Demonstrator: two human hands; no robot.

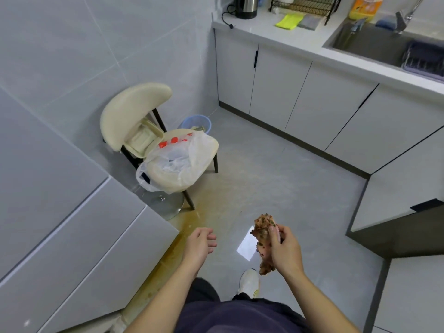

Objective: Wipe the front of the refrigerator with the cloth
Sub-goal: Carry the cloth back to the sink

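The person wears dark navy clothing [240,316] and a white shoe [249,281].

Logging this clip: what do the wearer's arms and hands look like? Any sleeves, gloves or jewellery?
Both forearms are bare as far as the frame shows, with no sleeves in view. The left hand and right hand wear no gloves, and no watch, ring or bracelet is visible. Below them is dark navy clothing.

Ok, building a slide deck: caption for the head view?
The right hand grips a wadded brown cloth; the left hand hangs open near the grey refrigerator.
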